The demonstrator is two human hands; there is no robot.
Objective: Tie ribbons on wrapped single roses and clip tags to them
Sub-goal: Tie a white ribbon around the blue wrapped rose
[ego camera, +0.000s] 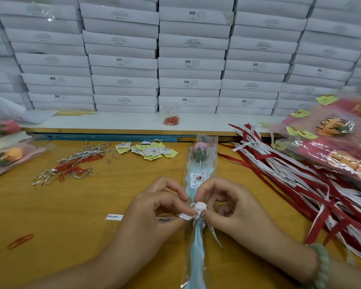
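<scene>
A single wrapped rose (200, 163) lies lengthwise on the wooden table (50, 205), pink bloom far, pale blue paper inside a clear sleeve, a round sticker on it. A white ribbon (197, 208) is knotted round its narrow stem part. My left hand (154, 207) pinches the ribbon's left side at the knot. My right hand (229, 203) pinches the knot's right side with thumb and forefinger. The ribbon's printed tails trail left and down to the right. A pile of small yellow and white tags (150, 150) lies beyond the hands.
Red and white ribbons (290, 174) fan across the right side. Finished wrapped roses (331, 138) pile at far right, more (6, 155) at left. Silver twist ties and red paper clips (75, 163) lie left of centre. A clip cup (171, 117) stands on the shelf before stacked white boxes (188, 59).
</scene>
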